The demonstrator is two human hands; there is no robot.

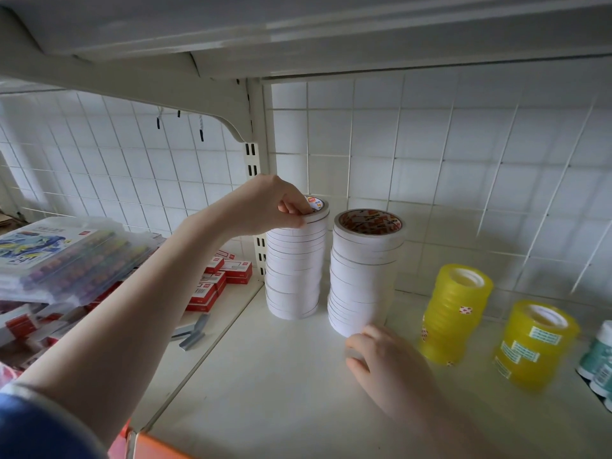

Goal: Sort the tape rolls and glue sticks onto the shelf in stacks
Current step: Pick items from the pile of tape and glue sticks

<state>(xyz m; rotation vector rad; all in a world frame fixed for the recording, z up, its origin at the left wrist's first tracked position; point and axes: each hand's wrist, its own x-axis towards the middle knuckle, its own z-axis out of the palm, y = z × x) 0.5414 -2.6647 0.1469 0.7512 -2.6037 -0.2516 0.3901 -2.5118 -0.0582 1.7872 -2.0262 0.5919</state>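
Tape rolls already stand in four stacks on the shelf (281, 376), so the sorting looks well advanced. Two tall white stacks are near the back left corner: the left white stack (294, 270) beside the upright post, and the right white stack (362, 276) just beside it, apart by a narrow gap. Toward the right edge stand two shorter yellow stacks, the nearer-left one (455, 309) and the other one (533, 346).

The left hand (275, 207) pinches the top roll (316, 210) of the left white stack, thumb and fingers curled on its rim; I judge it is setting or straightening this roll. The right hand (374, 352) rests low at the foot of the right white stack, fingers curled. It seems to hold something small and pale, but blur hides what it is, so I cannot tell.

No glue sticks are clearly visible. Some small white-and-teal containers (599, 359) at the right edge may be glue, but they are cut off, so that part may remain.

On the next shelf bay to the left lie a marker case (59, 253), red staple boxes (228, 273) and loose staple strips (193, 332). The shelf above hangs low over the white stacks, so little room is left for adding rolls, and the tall stacks could tip if pushed.
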